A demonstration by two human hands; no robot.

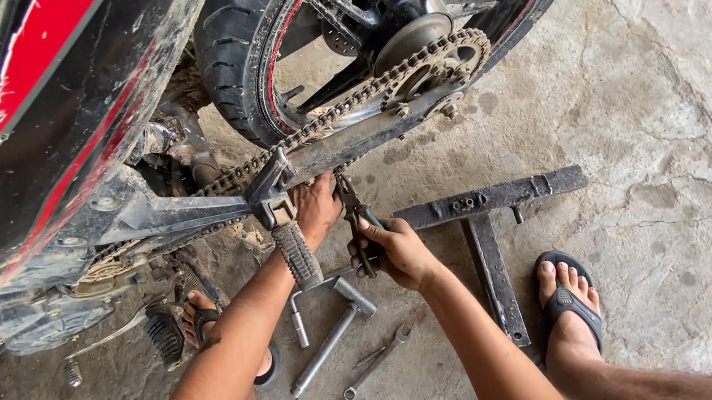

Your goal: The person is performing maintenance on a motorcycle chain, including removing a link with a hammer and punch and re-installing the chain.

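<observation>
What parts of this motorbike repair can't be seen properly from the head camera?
- Left hand: its fingertips are hidden behind the chain and frame.
- Pliers: what their tips grip is too small to tell.
- Motorbike: cut off by the top and left edges.
- Left foot: partly hidden by the forearm.

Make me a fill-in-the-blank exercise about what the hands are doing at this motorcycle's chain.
1. The right hand holds a pair of dark metal ____ up to the greasy drive chain.
2. The left hand reaches under the chain beside the ribbed grey ____.
3. The silver T-shaped socket wrench lies on the cracked ____ floor.
4. The foot at the right wears a dark ____.

Missing words: pliers; footpeg; concrete; sandal
</observation>
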